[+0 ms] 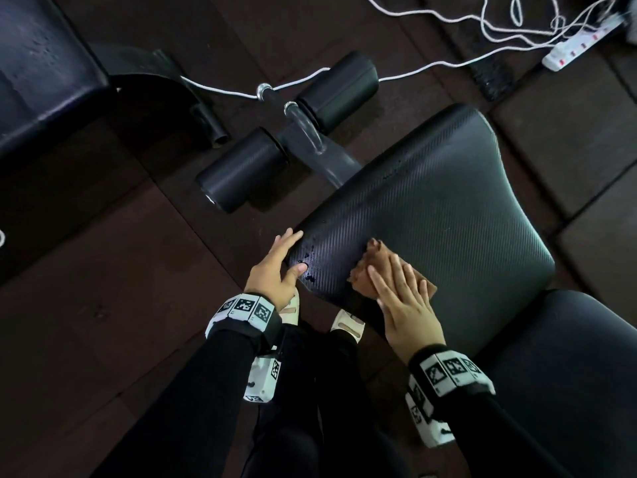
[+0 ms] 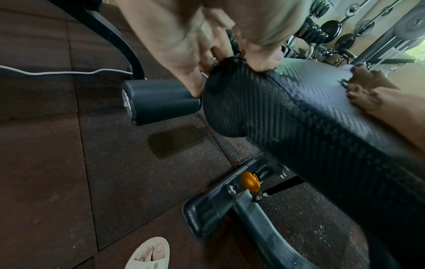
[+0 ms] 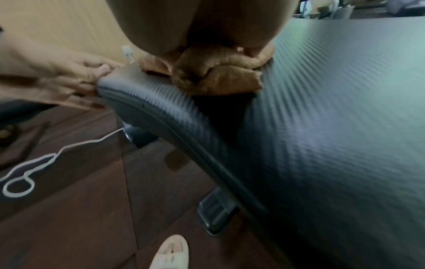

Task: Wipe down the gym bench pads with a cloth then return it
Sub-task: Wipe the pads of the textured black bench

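The black textured seat pad (image 1: 431, 201) of the bench fills the middle right of the head view. A crumpled brown cloth (image 1: 370, 257) lies on its near left part, and my right hand (image 1: 396, 281) presses flat on it with straight fingers. The right wrist view shows the cloth (image 3: 218, 78) bunched under that hand (image 3: 207, 23). My left hand (image 1: 286, 253) grips the pad's near left corner, thumb on top and fingers down the side. Water drops sit on the pad between thumb and cloth. In the left wrist view the thumb (image 2: 264, 54) presses the pad (image 2: 299, 118).
Two black foam rollers (image 1: 241, 170) (image 1: 337, 88) stick out beyond the pad's far end. A white cable (image 1: 224, 91) and a power strip (image 1: 582, 43) lie on the dark rubber floor. Another padded bench (image 1: 38, 63) stands far left, the back pad (image 1: 565, 374) lower right. My sandalled feet (image 1: 348, 326) stand beside the frame.
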`<state>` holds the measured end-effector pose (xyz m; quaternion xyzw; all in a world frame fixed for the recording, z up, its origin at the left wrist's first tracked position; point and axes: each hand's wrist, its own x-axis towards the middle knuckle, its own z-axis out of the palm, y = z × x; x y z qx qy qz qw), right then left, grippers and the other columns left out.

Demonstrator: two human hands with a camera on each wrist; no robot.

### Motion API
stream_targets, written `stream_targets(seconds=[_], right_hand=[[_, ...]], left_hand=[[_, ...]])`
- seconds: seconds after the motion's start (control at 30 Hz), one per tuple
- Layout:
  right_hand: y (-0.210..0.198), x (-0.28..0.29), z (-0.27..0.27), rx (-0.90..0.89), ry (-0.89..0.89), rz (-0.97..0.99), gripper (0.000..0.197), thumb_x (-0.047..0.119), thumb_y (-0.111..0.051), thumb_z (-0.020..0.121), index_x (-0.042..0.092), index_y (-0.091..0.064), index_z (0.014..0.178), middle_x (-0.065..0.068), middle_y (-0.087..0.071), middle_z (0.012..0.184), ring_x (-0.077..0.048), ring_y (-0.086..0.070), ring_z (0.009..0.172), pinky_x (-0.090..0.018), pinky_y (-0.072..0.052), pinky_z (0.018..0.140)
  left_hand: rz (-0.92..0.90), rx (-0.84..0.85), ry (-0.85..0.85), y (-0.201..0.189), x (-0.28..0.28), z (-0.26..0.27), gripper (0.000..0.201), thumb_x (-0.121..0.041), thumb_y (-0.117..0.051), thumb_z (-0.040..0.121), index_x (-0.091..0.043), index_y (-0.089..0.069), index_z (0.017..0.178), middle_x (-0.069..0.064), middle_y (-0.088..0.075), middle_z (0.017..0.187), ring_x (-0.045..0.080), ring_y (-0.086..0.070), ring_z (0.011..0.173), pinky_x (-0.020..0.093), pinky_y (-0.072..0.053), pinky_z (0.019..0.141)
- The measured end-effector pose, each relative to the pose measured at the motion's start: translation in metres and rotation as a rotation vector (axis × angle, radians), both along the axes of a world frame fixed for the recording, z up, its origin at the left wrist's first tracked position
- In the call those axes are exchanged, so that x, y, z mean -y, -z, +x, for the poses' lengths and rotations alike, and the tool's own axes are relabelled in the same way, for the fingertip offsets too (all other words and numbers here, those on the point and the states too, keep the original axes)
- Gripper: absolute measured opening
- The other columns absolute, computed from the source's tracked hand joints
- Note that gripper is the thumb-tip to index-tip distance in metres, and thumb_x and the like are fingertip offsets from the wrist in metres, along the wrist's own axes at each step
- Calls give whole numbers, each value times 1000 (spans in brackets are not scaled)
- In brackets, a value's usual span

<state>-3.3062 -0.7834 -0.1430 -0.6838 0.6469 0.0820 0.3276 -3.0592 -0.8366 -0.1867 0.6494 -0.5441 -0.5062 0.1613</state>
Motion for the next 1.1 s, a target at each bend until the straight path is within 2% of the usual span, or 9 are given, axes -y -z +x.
stream_targets(seconds=[0.1, 0.17, 0.3, 0.43, 0.53, 0.67, 0.77, 0.9, 1.1], right_hand=[[2, 21, 25, 41, 149, -13, 66, 15, -36, 99, 42, 7, 141, 17, 27, 146, -8, 29, 135, -44, 7, 116], [2, 35, 47, 89, 186, -12, 65, 13, -37, 99, 39, 4, 142, 14, 26, 146, -11, 29, 135, -47, 8, 115], [3, 42, 80, 144, 26, -18, 61, 14, -39, 97, 38, -12, 147, 15, 27, 146, -20, 27, 136, -50, 6, 112], [4, 21, 84, 119, -39, 30, 68, 16, -40, 97, 41, 1, 145, 18, 30, 148, -25, 24, 140, -56, -3, 114], [0, 5, 84, 61, -81, 69, 70, 20, -36, 98, 45, 14, 141, 15, 36, 147, -26, 25, 140, -56, -7, 114], [-7, 4, 94, -9, -65, 125, 65, 29, -29, 99, 46, 19, 139, 12, 42, 144, -29, 29, 137, -58, -8, 114], [-8, 20, 110, -129, -66, 135, 59, 44, -17, 92, 53, 23, 134, 10, 42, 145, -33, 26, 139, -62, -1, 110], [5, 69, 134, -235, -138, 44, 58, 46, -18, 90, 42, -3, 146, -1, 17, 157, -43, 14, 140, -59, 5, 111], [16, 107, 135, -212, -271, -48, 48, 39, -30, 96, 32, -31, 144, -1, -14, 157, -33, 4, 144, -48, 9, 114]], left_hand=[[-9, -13, 13, 0, -1, -1, 58, -21, -57, 92, -42, -34, 141, -29, -22, 145, -12, -10, 134, -7, -6, 95], [-1, -27, 23, 1, 0, 0, 57, -22, -56, 93, -39, -33, 142, -26, -20, 147, -12, -9, 135, 0, -8, 100], [21, -77, 31, -2, 0, 0, 59, -22, -56, 94, -29, -29, 146, -11, -20, 155, -6, -8, 137, 6, -10, 104], [80, -49, -131, 0, -8, 3, 67, -23, -58, 92, -19, -23, 149, 2, -23, 156, 10, -20, 142, 16, -15, 110], [240, -46, -226, 5, -17, 5, 63, -31, -53, 95, -28, -22, 149, 4, -34, 152, 17, -34, 137, 17, -23, 106], [428, -94, -269, 7, -26, -3, 63, -43, -45, 95, -53, -7, 144, 15, -52, 136, 31, -53, 121, 39, -42, 104], [433, -75, -285, 7, -30, -7, 62, -46, -43, 96, -55, -4, 143, 19, -58, 127, 32, -56, 115, 26, -37, 97], [431, -119, -278, 3, -29, -9, 62, -43, -41, 98, -46, -3, 147, 14, -53, 136, 36, -56, 116, 25, -38, 90], [409, -155, -317, -1, -28, -6, 62, -45, -43, 97, -46, -6, 147, 7, -57, 133, 31, -57, 115, 21, -38, 86]])
